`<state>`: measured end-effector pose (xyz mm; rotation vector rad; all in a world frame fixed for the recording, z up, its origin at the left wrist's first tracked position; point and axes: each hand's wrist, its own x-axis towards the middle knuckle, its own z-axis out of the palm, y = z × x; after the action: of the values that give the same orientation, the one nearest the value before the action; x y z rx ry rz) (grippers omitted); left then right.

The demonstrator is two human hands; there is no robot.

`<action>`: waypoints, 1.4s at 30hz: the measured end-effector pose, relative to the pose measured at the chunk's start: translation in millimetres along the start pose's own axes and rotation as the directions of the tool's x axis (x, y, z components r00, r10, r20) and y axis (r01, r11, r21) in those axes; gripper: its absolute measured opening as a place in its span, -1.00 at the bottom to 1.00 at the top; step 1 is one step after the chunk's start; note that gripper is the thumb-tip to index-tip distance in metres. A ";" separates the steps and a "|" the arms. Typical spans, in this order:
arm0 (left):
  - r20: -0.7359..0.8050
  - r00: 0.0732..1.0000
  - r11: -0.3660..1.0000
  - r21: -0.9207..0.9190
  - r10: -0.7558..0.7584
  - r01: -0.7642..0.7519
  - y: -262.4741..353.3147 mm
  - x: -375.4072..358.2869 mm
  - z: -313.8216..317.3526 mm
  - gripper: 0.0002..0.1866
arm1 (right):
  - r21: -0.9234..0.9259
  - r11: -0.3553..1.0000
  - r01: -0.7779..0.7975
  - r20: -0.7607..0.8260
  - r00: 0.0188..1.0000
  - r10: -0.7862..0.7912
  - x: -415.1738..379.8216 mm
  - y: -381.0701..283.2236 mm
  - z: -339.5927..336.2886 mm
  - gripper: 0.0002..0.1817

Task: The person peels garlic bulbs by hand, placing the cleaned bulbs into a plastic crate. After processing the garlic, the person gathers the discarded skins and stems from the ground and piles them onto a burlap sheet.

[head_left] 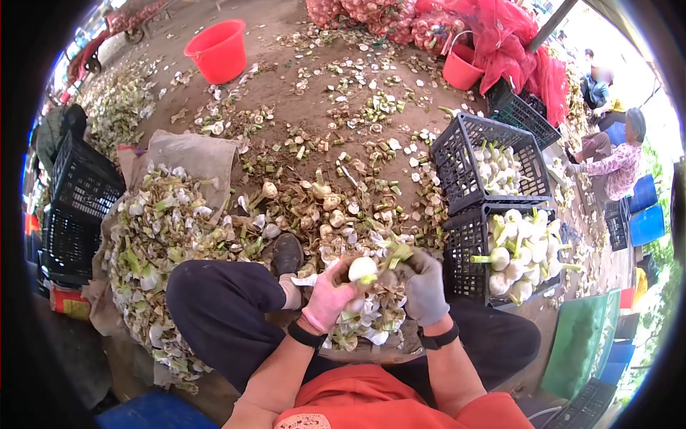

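My left hand (331,295), in a pink glove, is closed around a peeled white garlic bulb (363,269) with a short green stem end. Beside it, my right hand (426,289), in a grey glove, has its fingers curled on a greenish-brown garlic stalk (398,255), partly blurred. Both hands are close together over a heap of garlic husks (371,325) between my knees. Unpeeled garlic bulbs (330,202) with dry skins lie on the ground just ahead.
To the right, a black crate (464,266) holds peeled garlic, with another crate (457,161) of garlic behind it. A husk pile (153,264) lies left. Farther off are a red bucket (216,53), red mesh sacks (400,21) and a seated person (616,166) at right.
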<state>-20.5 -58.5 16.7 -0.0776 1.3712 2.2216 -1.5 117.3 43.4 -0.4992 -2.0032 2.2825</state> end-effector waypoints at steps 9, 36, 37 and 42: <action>0.205 0.979 0.999 0.034 0.003 -0.010 -4.8 -3.1 -0.5 -0.44 | -0.361 0.925 0.121 0.124 0.989 -0.081 5.3 -37.1 -14.5 -0.61; 0.242 0.949 0.916 -0.298 -0.200 0.269 6.8 -4.5 -5.9 -0.44 | -0.754 0.557 0.348 0.294 0.937 -0.187 13.9 46.8 -39.0 -0.60; 0.174 0.954 0.896 -0.335 -0.245 0.292 1.2 1.5 -6.7 -0.55 | -0.499 0.841 0.207 0.209 0.971 -0.115 9.5 51.7 -36.6 -0.56; -0.064 0.971 0.822 0.546 0.232 -0.160 -41.8 35.7 24.8 -0.57 | 0.789 0.275 -0.550 0.461 0.825 0.326 -7.7 89.9 -13.6 -0.49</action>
<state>-26.7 -8.5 -16.6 0.1317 2.1136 1.9214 24.3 114.7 -44.0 -0.7500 -0.2706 3.3722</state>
